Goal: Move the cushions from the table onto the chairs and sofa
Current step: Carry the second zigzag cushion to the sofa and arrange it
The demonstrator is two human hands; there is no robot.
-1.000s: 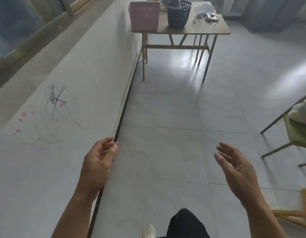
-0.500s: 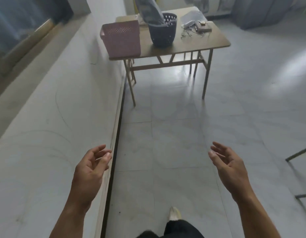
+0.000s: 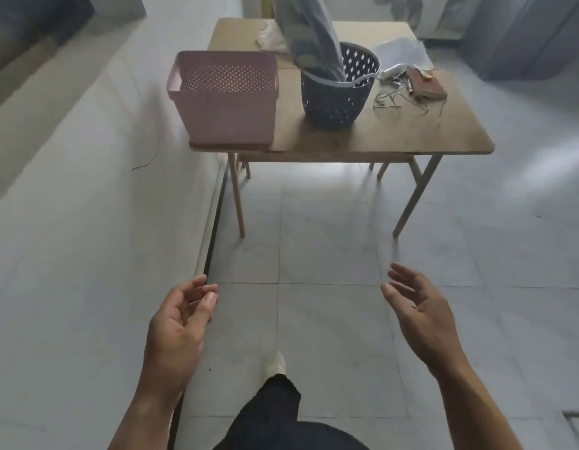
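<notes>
A wooden table (image 3: pixel 395 138) stands ahead of me against the left wall. On it sit a pink perforated basket (image 3: pixel 226 99) and a dark round basket (image 3: pixel 338 92) with grey cloth (image 3: pixel 309 37) sticking out of it. No cushion shows clearly; a whitish bundle (image 3: pixel 270 37) lies at the table's back. My left hand (image 3: pixel 181 326) and my right hand (image 3: pixel 421 315) are held out low over the floor, palms facing each other, fingers apart and empty, well short of the table.
A white wall (image 3: pixel 86 222) runs along the left down to a dark baseboard gap. Cables (image 3: pixel 398 100), a brown wallet-like item (image 3: pixel 426 84) and papers (image 3: pixel 402 51) lie on the table's right part. Grey curtains (image 3: pixel 525 34) hang at back right. My leg and shoe (image 3: pixel 273 365) step on grey tiles.
I have walked closer to the table, which now looms larger and more central. The chair seen at the right edge earlier has left the view. Both hands stay open and empty.
</notes>
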